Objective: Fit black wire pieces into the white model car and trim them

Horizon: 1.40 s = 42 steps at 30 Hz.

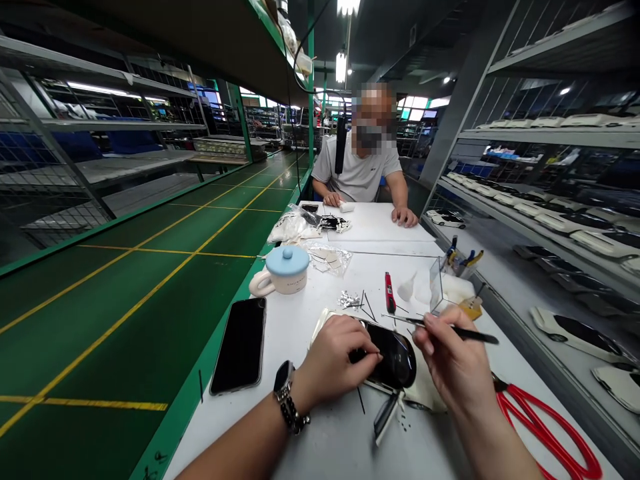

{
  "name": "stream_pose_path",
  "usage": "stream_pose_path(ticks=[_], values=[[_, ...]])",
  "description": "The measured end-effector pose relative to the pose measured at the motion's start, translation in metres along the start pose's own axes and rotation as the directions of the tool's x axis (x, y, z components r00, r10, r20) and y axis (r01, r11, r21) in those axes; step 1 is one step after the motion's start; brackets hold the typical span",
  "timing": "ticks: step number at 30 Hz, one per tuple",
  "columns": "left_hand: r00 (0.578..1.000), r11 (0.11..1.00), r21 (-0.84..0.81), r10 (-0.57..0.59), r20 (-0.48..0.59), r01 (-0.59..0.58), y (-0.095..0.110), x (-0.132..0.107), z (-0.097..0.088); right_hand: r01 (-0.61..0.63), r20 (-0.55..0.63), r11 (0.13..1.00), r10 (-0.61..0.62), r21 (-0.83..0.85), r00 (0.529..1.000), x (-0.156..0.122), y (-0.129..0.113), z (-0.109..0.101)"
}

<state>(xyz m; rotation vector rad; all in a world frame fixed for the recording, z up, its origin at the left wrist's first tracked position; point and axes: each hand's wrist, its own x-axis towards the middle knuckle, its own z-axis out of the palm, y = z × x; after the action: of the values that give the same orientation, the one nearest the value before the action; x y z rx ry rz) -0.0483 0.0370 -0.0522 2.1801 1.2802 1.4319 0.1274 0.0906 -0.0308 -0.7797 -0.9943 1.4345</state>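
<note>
A cream model car body (435, 395) with a glossy black roof lies on the white table in front of me. My left hand (345, 353) is over the roof, thumb and fingertips pinched together; whatever is between them is too small to make out. My right hand (457, 357) grips slim tweezers (480, 335), black at the back with a thin metal tip pointing left above the car. Close to the car's near side lies a small black and white part (387, 417). Thin black strips (369, 307) and small silvery bits (349, 300) lie beyond the car.
Around the work are a phone (239, 347), a lidded mug (287, 270), a red cutter (389, 292), red-handled scissors (550, 427) and a clear tool holder (450, 290). A co-worker (363, 160) sits across the table. Racks with model cars (565, 327) stand on the right.
</note>
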Motion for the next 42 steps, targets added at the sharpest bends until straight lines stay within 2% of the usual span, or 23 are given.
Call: stream_pose_path(ticks=[4, 9, 14, 21, 42], values=[[0.999, 0.998, -0.061, 0.001, -0.039, -0.003, 0.005, 0.001, -0.001, 0.071, -0.131, 0.996, -0.063, 0.055, 0.989, -0.043, 0.005, -0.005], [0.997, 0.995, -0.076, 0.063, -0.032, -0.066, 0.009, 0.001, -0.001, 0.104, -0.162, 0.990, -0.087, 0.099, 0.983, -0.063, 0.019, -0.006], [0.997, 0.992, -0.100, 0.072, -0.038, -0.076, 0.011, 0.002, -0.004, 0.120, -0.177, 0.983, -0.096, 0.135, 0.980, -0.068, 0.029, -0.006], [0.995, 0.984, -0.160, 0.069, -0.071, -0.080, 0.014, 0.003, -0.007, 0.128, -0.148, 0.983, -0.109, 0.130, 0.983, -0.074, 0.030, -0.002], [0.995, 0.982, -0.173, 0.056, -0.081, -0.070, 0.014, 0.005, -0.009, 0.135, -0.119, 0.979, -0.118, 0.152, 0.986, -0.073, 0.038, 0.002]])
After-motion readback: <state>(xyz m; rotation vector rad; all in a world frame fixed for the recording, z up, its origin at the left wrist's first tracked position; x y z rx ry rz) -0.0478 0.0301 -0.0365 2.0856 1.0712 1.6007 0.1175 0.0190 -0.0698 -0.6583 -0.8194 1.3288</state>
